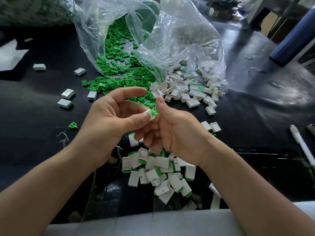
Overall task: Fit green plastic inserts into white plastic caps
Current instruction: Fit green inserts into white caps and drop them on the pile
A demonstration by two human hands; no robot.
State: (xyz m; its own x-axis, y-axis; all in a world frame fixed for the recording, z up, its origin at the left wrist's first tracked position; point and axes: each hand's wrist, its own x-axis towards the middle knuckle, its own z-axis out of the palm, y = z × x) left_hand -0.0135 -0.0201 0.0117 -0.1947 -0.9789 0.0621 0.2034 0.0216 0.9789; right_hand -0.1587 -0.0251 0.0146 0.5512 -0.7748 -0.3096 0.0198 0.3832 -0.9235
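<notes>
- Black tabletop carries loose green inserts and empty caps.
- Above it, the left hand pinches one white cap.
- Touching it, the right hand pinches a green insert.

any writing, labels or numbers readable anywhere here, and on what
No text can be read in this view.
loose white caps: only short dark slits, no letters.
held cap in the left hand and green insert in the right hand: no marks show.
pen: any print is too small to tell.
blue bottle: no label shows.
</notes>
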